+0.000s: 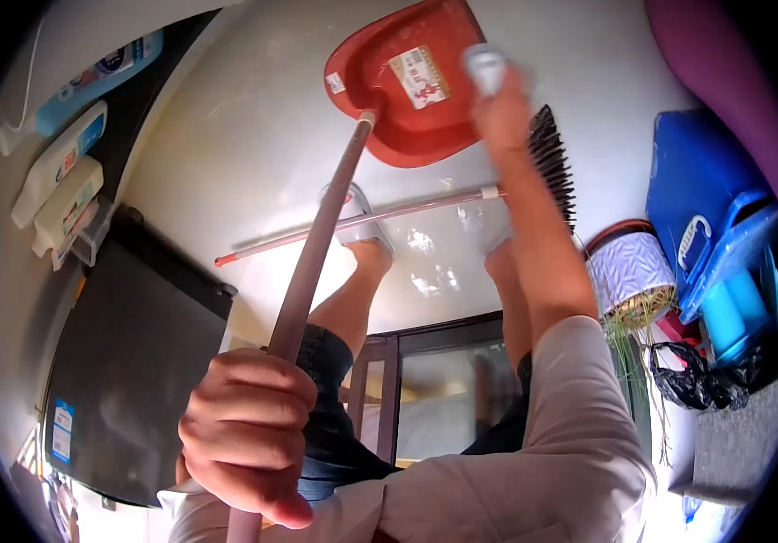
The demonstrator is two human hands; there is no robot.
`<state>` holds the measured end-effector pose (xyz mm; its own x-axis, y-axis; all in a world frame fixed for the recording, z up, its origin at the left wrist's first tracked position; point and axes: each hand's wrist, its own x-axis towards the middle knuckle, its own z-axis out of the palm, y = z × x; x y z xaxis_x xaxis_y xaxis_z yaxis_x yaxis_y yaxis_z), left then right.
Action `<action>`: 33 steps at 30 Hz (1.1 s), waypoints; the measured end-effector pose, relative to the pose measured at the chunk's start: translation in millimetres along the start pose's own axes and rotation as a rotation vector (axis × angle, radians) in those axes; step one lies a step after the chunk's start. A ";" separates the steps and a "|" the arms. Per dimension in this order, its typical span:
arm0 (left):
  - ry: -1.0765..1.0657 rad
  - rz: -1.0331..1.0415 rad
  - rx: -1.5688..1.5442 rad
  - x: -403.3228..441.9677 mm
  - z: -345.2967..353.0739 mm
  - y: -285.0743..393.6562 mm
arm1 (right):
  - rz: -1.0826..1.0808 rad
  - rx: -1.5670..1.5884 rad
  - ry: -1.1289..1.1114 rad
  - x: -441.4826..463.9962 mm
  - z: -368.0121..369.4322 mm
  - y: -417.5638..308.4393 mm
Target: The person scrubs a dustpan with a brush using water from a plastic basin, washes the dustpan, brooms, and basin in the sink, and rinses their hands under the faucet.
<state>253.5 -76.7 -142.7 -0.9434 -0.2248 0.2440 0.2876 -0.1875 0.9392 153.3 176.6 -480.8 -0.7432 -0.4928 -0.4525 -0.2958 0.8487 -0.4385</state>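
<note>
My left hand (248, 434) is wrapped round the long brown handle (316, 244) of a red dustpan (398, 136). The pan lies on the pale floor, a label stuck inside it. My right arm reaches far forward, and my right hand (505, 113), blurred by motion, is closed on a small white and grey object (484, 68) at the pan's right edge. What kind of object it is, I cannot make out. A broom lies across the floor, its dark bristles (553, 167) partly behind my right forearm and its handle (407, 210) passing over my left foot.
Several bottles (63, 163) stand at the left above a dark cabinet (135, 362). To the right are a potted plant (629, 267), blue plastic containers (706, 172) and a black plastic bag (701, 376). A glass door (448, 389) is behind my legs.
</note>
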 end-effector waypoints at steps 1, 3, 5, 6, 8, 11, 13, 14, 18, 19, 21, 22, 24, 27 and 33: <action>-0.047 -0.002 -0.035 -1.8 -0.5 -0.6 | 0.122 -0.012 0.031 11.4 -10.4 -16.1; -0.123 0.005 -0.077 3.8 0.1 -4.3 | -0.425 -0.069 -0.248 -20.7 -10.7 -38.2; -0.202 -0.029 -0.005 13.5 -3.1 -5.9 | -0.290 -0.127 -0.077 2.3 -28.8 -13.4; -0.171 -0.015 -0.001 11.0 -2.0 -7.3 | 0.081 0.060 -0.108 27.4 -42.5 5.2; 0.002 -0.001 0.093 -1.1 10.7 -1.9 | 0.089 0.307 0.114 40.3 37.3 55.7; 0.072 0.051 0.122 4.0 22.4 -7.5 | -0.403 0.014 -0.179 -13.8 27.1 -30.4; 0.017 0.038 0.087 7.6 21.2 -9.1 | -0.197 -0.134 -0.320 18.0 -10.4 -33.7; 0.017 0.049 0.096 6.7 21.3 -10.1 | -0.094 -0.060 0.032 50.2 2.4 -3.7; 0.152 0.023 0.185 8.1 31.8 -6.9 | 0.094 -0.004 -0.031 64.5 -30.5 -49.3; 0.174 0.034 0.193 7.8 32.4 -7.5 | 0.099 0.010 -0.193 46.8 0.7 -41.4; 0.135 0.044 0.159 7.0 28.1 -7.1 | -0.634 -0.099 -0.315 13.6 1.3 -11.7; 0.123 0.045 0.150 7.9 26.7 -7.3 | -0.426 -0.128 -0.358 23.0 -3.0 5.5; 0.113 0.038 0.144 8.9 25.8 -8.4 | -0.035 0.300 -0.319 50.0 -56.0 -18.4; 0.101 0.083 0.049 8.8 25.5 -12.0 | -0.616 -0.080 -0.423 33.6 -16.5 -31.5; 0.078 0.099 0.095 5.1 18.0 -13.2 | -0.633 -0.252 -0.338 50.9 -75.4 5.9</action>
<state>241.9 -58.1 -149.6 -0.8944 -0.3118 0.3207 0.3582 -0.0700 0.9310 68.5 171.1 -447.9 -0.1740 -0.8976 -0.4051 -0.7630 0.3830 -0.5208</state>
